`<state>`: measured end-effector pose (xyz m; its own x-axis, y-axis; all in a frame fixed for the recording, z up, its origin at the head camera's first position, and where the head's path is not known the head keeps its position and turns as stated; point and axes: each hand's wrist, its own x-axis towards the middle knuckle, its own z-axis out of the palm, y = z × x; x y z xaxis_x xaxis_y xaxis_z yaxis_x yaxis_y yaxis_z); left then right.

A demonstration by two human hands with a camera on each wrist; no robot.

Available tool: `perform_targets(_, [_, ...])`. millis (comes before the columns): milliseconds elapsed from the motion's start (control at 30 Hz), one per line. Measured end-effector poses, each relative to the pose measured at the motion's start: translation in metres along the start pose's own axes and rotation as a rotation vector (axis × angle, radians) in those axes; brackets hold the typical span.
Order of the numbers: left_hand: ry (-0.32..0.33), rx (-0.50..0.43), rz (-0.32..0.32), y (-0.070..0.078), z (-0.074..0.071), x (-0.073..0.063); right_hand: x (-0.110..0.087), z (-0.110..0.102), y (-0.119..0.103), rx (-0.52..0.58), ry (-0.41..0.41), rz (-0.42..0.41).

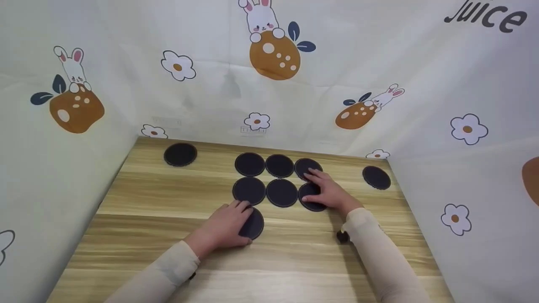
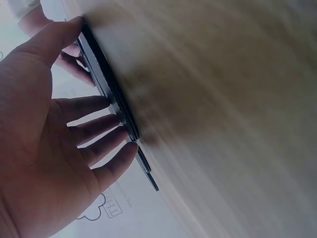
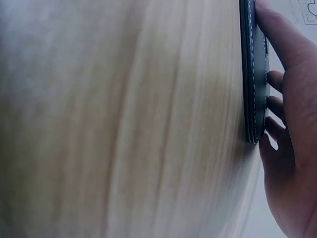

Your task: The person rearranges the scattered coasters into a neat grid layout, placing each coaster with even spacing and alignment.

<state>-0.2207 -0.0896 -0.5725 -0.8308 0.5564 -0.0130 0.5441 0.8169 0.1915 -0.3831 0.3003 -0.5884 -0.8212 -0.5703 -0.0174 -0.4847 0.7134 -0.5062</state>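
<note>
Round black coasters with stitched rims lie in close rows on the wooden table. My left hand point(image 1: 225, 225) spans the near-left coaster point(image 1: 254, 225), with the thumb at its near edge and fingertips at its far edge. In the left wrist view, that coaster point(image 2: 106, 74) appears edge-on beside the thumb and fingers. My right hand point(image 1: 328, 191) lies over the right coaster of the middle row point(image 1: 310, 197), its thumb on that coaster and its outstretched fingers reaching the back-right coaster point(image 1: 304, 165). The right wrist view shows the stitched edge of a coaster point(image 3: 255, 84) beside the loosely bent fingers.
Single coasters lie apart at the back left point(image 1: 180, 154) and the far right point(image 1: 376, 177). The wooden table point(image 1: 286, 269) is enclosed by pale cloth walls point(image 1: 202, 101) with printed rabbits, fruit and flowers.
</note>
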Motion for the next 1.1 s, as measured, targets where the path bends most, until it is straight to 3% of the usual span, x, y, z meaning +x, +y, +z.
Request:
perform_targets(400, [0.010, -0.010, -0.002, -0.002, 0.002, 0.000, 0.001, 0.001, 0.002, -0.017, -0.007, 0.000])
perform_targets(667, [0.041, -0.099, -0.003, -0.009, -0.006, -0.002, 0.002, 0.001, 0.003, -0.018, -0.013, 0.002])
perform_targets(867, [0.074, -0.187, -0.067, -0.028, -0.020, -0.004, 0.001, 0.001, 0.002, -0.008, -0.005, -0.002])
perform_targets(1100, [0.163, -0.268, -0.131, -0.065, -0.038, -0.005, 0.000, 0.000, 0.000, -0.002, -0.009, 0.013])
